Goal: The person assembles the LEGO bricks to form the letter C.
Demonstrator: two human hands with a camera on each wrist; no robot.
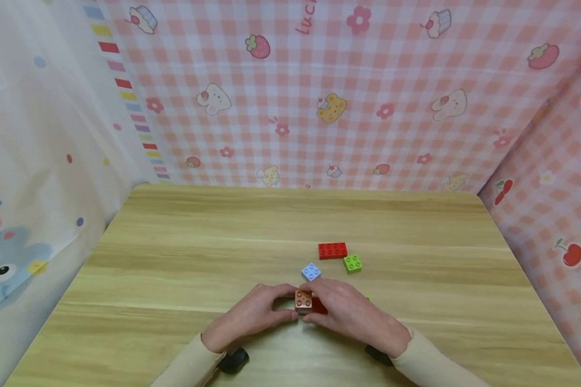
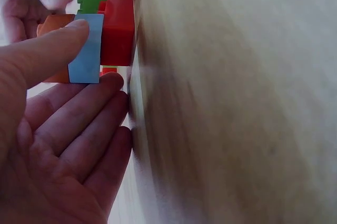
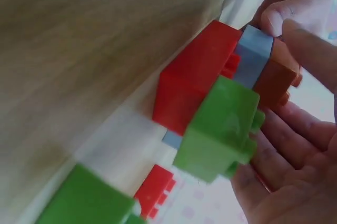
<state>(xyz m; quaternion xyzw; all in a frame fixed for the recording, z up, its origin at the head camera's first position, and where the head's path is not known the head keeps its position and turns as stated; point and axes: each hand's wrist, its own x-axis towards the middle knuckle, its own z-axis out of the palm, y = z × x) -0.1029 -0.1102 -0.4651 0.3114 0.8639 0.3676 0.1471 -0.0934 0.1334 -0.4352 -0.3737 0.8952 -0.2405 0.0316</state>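
In the head view a red brick (image 1: pixel 319 305) lies low between both hands, an orange brick (image 1: pixel 303 299) at its left end. From the wrists, a light blue brick (image 2: pixel 87 50) shows between orange and red, with a green brick (image 3: pixel 224 124) on the red one's other end. My left hand (image 1: pixel 254 312) pinches the light blue brick, thumb on its near side, fingertips on the far side. My right hand (image 1: pixel 346 309) arches over the red brick and hides the green one from above. Its thumb and fairly straight fingers lie around the orange brick's sides.
Just beyond the hands sit a loose light blue brick (image 1: pixel 311 272), a long red brick (image 1: pixel 332 250) and a small green brick (image 1: pixel 353 263) on the wooden table (image 1: pixel 184 242). Another green brick (image 3: pixel 84 197) stands beside the right hand. Patterned cloth walls (image 1: pixel 290 145) enclose the table.
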